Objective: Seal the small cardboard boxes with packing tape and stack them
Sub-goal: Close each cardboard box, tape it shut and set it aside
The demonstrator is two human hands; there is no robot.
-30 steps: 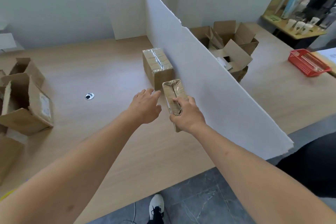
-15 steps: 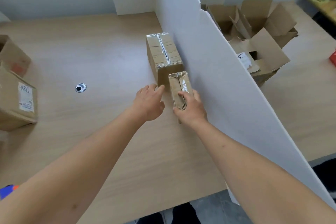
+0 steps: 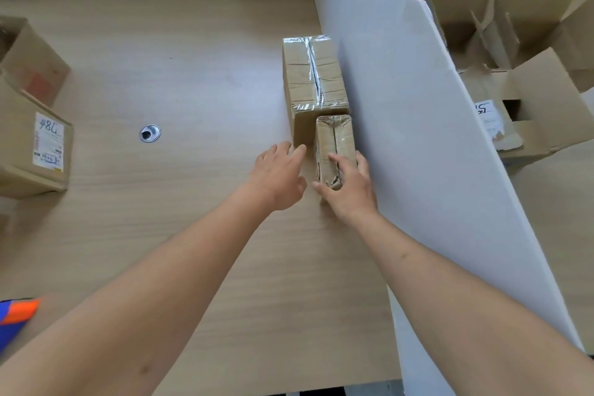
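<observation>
Right hand (image 3: pixel 348 191) grips the near end of the small taped box (image 3: pixel 334 146), thumb on its left side, fingers curled over top and right side. Left hand (image 3: pixel 278 178) loose, fingers nearly straight and slightly spread, holding nothing; fingertips point at the near face of the larger taped box (image 3: pixel 313 74), whether they touch it can't tell. Hands close together, a narrow gap between them.

Small taped box stands on the counter (image 3: pixel 193 80), its far end butted against the near face of the larger taped box, right side hard against the white foam divider (image 3: pixel 418 138). Larger taped box also sits along the divider, shiny tape strip running down its top seam. Both boxes side by side in line, not stacked.

Divider runs diagonally from far centre to near right, walling off the right side; no room right of the boxes. Wide bare counter left of the hands, out to a round cable grommet (image 3: pixel 149 133). Further left, labelled cardboard box (image 3: pixel 35 145) at the counter's left edge, another open box (image 3: pixel 29 58) behind it. Behind the divider, pile of open cartons (image 3: pixel 527 74) with flaps up. Orange-and-blue object (image 3: pixel 16 318) at the near left edge, unclear what. Counter's near edge is just below the forearms.
</observation>
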